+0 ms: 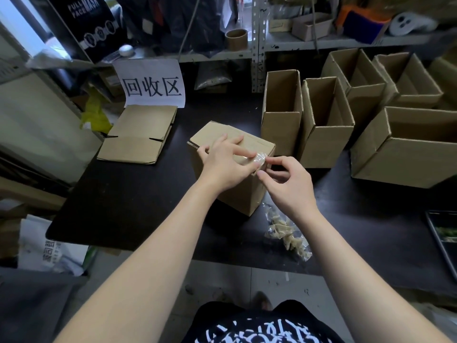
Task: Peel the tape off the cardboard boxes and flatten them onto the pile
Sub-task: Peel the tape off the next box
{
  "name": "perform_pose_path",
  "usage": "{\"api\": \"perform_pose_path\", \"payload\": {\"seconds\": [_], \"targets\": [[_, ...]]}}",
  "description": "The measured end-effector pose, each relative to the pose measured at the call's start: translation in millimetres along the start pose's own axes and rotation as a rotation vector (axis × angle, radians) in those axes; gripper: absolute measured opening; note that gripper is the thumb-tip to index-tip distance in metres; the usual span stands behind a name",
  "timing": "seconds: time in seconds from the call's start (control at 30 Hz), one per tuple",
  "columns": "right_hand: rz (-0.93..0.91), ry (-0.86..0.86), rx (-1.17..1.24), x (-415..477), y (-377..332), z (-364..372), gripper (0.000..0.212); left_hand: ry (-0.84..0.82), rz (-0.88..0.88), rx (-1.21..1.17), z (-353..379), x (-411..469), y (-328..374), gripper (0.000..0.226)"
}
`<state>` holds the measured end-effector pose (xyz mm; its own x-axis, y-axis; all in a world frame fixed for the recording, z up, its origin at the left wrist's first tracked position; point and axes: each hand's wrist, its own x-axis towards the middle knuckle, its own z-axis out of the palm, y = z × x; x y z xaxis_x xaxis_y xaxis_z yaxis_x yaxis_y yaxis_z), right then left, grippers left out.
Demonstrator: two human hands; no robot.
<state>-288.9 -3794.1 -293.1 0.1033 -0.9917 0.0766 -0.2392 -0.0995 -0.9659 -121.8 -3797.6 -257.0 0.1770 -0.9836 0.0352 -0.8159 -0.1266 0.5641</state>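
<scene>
A closed cardboard box (pixel 237 191) stands on the black table (pixel 128 206) in front of me. My left hand (pixel 223 164) lies on its top, fingers spread over the taped seam and thumb hooked on the left edge. At the box's near right corner my right hand (pixel 284 184) pinches a crumpled strip of clear tape (pixel 257 158) that is lifted off the top. The left index finger touches that same strip. A pile of flattened boxes (pixel 141 137) lies at the back left under a white paper sign (pixel 153 82).
Several open cardboard boxes (pixel 326 134) stand in a cluster to the right and back right. A heap of peeled tape scraps (pixel 286 233) lies near the table's front edge. Metal shelving (pixel 258 45) with clutter runs behind the table. A dark tray (pixel 442 236) sits far right.
</scene>
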Motion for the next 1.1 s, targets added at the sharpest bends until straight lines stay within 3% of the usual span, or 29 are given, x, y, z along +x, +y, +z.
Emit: {"api": "perform_pose_path", "payload": {"seconds": [0.17, 0.47, 0.6, 0.7, 0.8, 0.9, 1.03, 1.1], "targets": [[-0.017, 0.004, -0.003, -1, -5, 0, 0.029, 0.058, 0.029, -0.001, 4, 5, 1, 0.025], [-0.019, 0.026, -0.049, 12, -9, 3, 0.019, 0.183, 0.112, -0.161, 9, -4, -16, 0.028], [-0.049, 0.035, -0.133, 20, -3, 9, 0.013, 0.429, 0.108, -0.108, 14, -30, -38, 0.035], [-0.098, 0.007, -0.218, 20, -2, 13, 0.011, 0.571, -0.03, -0.183, 25, -48, -39, 0.05], [-0.113, 0.028, -0.245, 20, -7, 16, 0.018, 0.512, -0.175, -0.422, 30, -50, -35, 0.056], [0.013, 0.033, -0.123, 18, -14, 22, 0.036, 0.45, -0.171, -0.605, 20, -33, -43, 0.042], [0.109, 0.001, -0.073, 9, -17, 42, 0.057, 0.221, -0.118, -0.733, -7, -10, -60, 0.04], [0.136, -0.02, -0.087, 7, -18, 51, 0.067, 0.226, -0.133, -0.687, -17, -7, -69, 0.032]]}}
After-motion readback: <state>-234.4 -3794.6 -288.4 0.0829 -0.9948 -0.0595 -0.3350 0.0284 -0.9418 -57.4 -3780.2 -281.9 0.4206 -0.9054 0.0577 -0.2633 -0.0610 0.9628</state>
